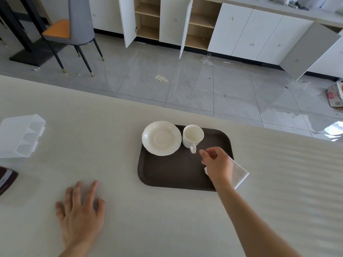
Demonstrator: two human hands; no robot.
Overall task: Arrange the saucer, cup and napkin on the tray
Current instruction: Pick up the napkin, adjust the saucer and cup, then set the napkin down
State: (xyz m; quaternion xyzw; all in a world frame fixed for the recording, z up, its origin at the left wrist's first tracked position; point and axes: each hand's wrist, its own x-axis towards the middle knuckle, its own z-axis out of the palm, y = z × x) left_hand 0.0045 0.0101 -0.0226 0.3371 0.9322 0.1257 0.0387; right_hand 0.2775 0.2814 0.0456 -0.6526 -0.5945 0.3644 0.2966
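Note:
A dark brown tray point(172, 173) lies on the pale table. A white saucer point(161, 138) rests on its far left corner, overhanging the rim. Beside it on the tray stands a white cup point(193, 136), upright and empty, its handle pointing toward me. A folded white napkin point(239, 173) lies over the tray's right edge, partly hidden under my right hand point(218, 165). That hand hovers just near of the cup's handle, fingers loosely apart, holding nothing. My left hand point(80, 214) lies flat on the table, fingers spread, well left of the tray.
A clear plastic container point(20, 136) sits at the table's left. A dark brown object point(7, 179) pokes in at the left edge. The table's far edge runs diagonally behind the tray, with tiled floor, a chair and open cabinets beyond.

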